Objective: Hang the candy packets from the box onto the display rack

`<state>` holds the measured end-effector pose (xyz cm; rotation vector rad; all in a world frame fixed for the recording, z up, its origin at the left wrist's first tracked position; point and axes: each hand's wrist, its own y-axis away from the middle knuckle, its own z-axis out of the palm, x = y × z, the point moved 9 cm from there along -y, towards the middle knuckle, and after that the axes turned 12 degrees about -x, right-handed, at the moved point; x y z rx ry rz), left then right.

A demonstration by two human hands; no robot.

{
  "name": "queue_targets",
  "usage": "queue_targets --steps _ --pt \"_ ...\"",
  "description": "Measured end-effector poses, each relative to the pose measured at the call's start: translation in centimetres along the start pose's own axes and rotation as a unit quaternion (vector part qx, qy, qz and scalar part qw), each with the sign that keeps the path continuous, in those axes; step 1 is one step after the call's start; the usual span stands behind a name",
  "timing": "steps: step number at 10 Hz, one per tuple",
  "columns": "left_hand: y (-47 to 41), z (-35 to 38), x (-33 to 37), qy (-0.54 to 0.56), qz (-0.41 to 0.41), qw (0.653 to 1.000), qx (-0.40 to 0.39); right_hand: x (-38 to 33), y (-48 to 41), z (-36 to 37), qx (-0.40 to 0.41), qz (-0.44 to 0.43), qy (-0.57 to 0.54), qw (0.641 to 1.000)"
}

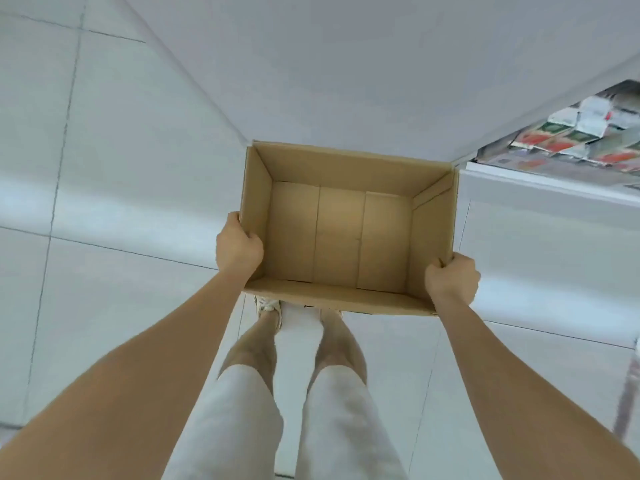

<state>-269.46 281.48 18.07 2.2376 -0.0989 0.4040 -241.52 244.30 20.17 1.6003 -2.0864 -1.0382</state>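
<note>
Cardboard, plain brown, is filling the middle of the head view: the box [346, 161] is sitting open-topped between two outstretched bare arms, its long sides running left to right and its mouth facing the camera. Its bare bottom flaps are showing, their seams running as straight lines from the far wall to the near one. The left grip [239, 245] is clamping the left wall close to the near corner, fingers curling over the rim. The right grip [452, 277] is clamping the right wall at the near corner in the same way, fingers wrapping over the rim. Both arms are holding the box out in front of the person, above the feet, with one pale shoe [268, 304] peeking out just under its near edge and pale shorts [242, 410] covering the legs lower in the picture. Pale floor tiles [104, 168] are spreading out to the left and right. A white panel [346, 64] is rising beyond the box's far edge. At the upper right, red, green and white candy packets [581, 133] are showing as a blurred cluster behind the white ledge of the display rack [536, 181], well apart from the box; whether they are hanging or lying I cannot tell
</note>
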Motion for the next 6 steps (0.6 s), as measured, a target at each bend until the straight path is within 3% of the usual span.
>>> queue_targets --steps 3,4,5,6 --pt "-18.9 9.9 -3.6 -0.037 0.042 0.998 0.037 2.0 -14.2 17.1 0.002 0.007 -0.051 0.999" --pt "-22.8 12.1 -3.8 -0.06 0.076 0.995 0.018 0.5 -16.9 20.0 -0.026 -0.018 -0.059 0.998" --pt "-24.9 13.8 -3.7 -0.087 0.105 0.989 -0.054 -0.6 -18.4 21.9 -0.093 -0.034 -0.077 0.992" --pt "-23.8 14.3 -3.0 -0.171 0.121 0.973 -0.098 -0.4 -17.4 21.7 -0.146 -0.017 -0.046 0.988"
